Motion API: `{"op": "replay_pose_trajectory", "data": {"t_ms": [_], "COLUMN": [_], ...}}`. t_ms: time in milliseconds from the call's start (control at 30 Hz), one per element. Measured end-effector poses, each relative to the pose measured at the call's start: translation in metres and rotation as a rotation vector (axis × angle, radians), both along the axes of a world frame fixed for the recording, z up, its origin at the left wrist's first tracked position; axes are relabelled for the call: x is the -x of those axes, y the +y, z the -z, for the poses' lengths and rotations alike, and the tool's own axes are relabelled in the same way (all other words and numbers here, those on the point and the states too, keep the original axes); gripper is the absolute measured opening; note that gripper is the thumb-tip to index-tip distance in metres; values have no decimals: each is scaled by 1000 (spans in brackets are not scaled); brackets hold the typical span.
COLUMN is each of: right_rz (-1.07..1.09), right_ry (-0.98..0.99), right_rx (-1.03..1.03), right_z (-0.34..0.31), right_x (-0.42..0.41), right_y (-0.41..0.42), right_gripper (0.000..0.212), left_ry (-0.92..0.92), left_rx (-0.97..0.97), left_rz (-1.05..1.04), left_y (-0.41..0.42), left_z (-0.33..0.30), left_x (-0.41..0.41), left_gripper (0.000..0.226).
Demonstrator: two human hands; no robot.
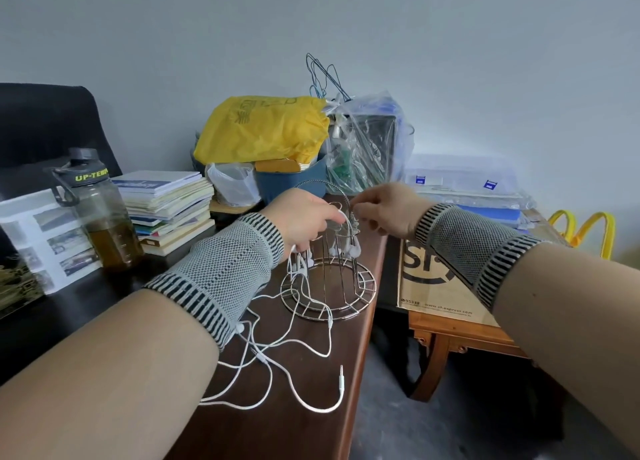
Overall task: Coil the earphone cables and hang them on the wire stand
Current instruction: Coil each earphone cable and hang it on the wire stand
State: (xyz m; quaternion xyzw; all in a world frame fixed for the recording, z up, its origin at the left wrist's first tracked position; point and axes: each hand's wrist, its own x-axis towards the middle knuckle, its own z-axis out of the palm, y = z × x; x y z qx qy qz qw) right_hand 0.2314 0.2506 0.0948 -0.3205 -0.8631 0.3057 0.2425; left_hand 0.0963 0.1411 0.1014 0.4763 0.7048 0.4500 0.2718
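Nearest on the dark wooden counter (284,421), a loose white earphone cable (277,362) sprawls uncoiled, its plug end pointing away. Beyond it stands the silver wire stand (329,286), earbuds dangling inside. The left hand (304,222) pinches a white cable strand at the stand's top; the right hand (384,210) closes its fingertips on the same top arch. The loose cable lies below and toward the left forearm, so that hand is nearer.
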Motion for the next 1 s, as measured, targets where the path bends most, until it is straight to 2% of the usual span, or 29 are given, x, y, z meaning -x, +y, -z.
{"op": "replay_pose_trajectory", "data": {"t_ms": [200,333,600,700,800,900,1000], "right_rz": [11,65,189,137,26,-80,-160], "right_ry": [17,47,256,280,277,226,143], "right_rx": [-6,-47,127,178,310,416,434], "right_z": [11,18,26,27,25,24,19], "right_x": [12,17,25,23,16,10,7], "right_y": [2,4,-2,-9,-13,-12,-10], "right_gripper": [17,19,16,14,9,22,28], "left_ry": [15,-5,78,99,30,23,41], "left_rx": [17,37,20,36,38,37,33], "left_rz": [0,-2,-41,-82,-118,-111,-102], "left_y": [-2,0,-2,-4,-6,-9,-10], "left_z": [2,7,9,14,17,15,9], "left_x": [6,8,13,22,27,26,22], "left_gripper": [12,13,11,14,12,13,11]}}
